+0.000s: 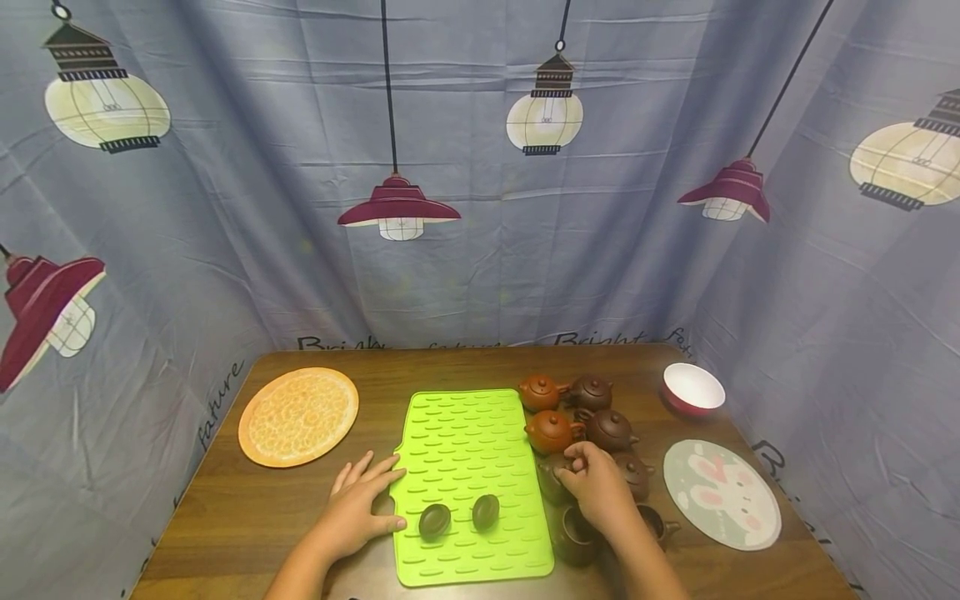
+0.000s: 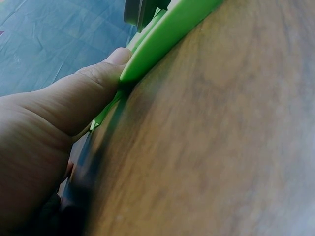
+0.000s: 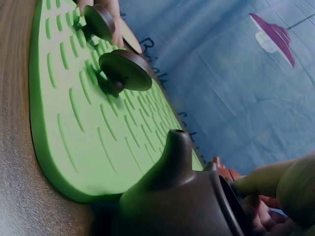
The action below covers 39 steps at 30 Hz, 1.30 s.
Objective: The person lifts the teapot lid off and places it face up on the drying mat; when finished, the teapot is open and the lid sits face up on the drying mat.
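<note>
My left hand (image 1: 352,512) rests at the left edge of a green drying mat (image 1: 471,450), fingers spread and thumb (image 2: 101,73) touching its rim. Two dark brown teapot lids (image 1: 434,521) (image 1: 486,512) lie tipped onto their knobs on the mat's near part. My right hand (image 1: 600,492) is over a brown teapot (image 1: 553,479) beside the mat, curled fingertips pinching at its lid, which they mostly hide. Nearer me stand two lidless brown teapots (image 1: 576,537) (image 1: 657,525); the spout of one (image 3: 179,152) rises in the right wrist view.
Farther back are two orange teapots (image 1: 541,392) (image 1: 553,432) and several dark brown lidded teapots (image 1: 609,430). To the right are a red-and-white bowl (image 1: 693,388) and a round rabbit mat (image 1: 722,495). An orange round placemat (image 1: 298,417) lies far left on the wooden table (image 1: 225,525).
</note>
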### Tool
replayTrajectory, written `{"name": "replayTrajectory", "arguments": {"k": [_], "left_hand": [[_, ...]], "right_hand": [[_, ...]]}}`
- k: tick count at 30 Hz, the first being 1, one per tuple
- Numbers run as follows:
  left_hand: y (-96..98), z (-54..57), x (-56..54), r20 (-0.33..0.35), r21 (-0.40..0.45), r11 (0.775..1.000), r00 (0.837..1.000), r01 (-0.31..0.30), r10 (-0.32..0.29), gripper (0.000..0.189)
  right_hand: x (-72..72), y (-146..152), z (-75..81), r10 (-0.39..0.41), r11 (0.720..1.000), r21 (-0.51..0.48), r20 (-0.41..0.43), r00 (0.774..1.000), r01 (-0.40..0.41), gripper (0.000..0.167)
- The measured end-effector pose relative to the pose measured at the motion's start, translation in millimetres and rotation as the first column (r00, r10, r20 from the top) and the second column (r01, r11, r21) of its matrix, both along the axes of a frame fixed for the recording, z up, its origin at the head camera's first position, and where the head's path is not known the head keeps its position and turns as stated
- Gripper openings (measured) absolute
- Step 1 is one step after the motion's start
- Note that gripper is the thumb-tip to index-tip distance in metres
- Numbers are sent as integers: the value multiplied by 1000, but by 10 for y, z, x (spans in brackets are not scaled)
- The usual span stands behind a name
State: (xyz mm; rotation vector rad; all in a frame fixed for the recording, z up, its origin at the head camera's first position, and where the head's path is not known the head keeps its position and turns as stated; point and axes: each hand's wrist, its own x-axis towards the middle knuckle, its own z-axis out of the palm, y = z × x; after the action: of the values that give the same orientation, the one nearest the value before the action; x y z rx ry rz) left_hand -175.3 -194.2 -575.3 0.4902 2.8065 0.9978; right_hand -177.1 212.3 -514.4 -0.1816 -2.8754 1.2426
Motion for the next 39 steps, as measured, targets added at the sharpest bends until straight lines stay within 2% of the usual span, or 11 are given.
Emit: {"name": "replayTrajectory", "arguments": {"k": [6,19,27,31,34,39], "left_hand": [[-2,6,4,-3,2,1000,1000,-3,3,82],[6,4,2,-2,3,1000,1000,-12,12,81],[16,3,0,0,-2,1000,1000,-9,9,81],[22,10,1,-3,-4,1000,1000,-14,14,81],[27,16,-2,-8,-8,1000,1000,-20,20,81],[32,19,-10,-16,-21,999,999,-29,29,81]], "right_hand": [[-7,23,-7,16,1000,2,2,1000,-16,17],[16,37,53,46,994,104,-9,999,-45,9],[33,79,43,78,991,114,-14,997,-76,8],[53,89,52,74,996,41,11,997,-74,9],[72,84,71,67,994,-85,54,996,-63,11],[79,60,117,58,950,-311,119,991,-18,13]]}}
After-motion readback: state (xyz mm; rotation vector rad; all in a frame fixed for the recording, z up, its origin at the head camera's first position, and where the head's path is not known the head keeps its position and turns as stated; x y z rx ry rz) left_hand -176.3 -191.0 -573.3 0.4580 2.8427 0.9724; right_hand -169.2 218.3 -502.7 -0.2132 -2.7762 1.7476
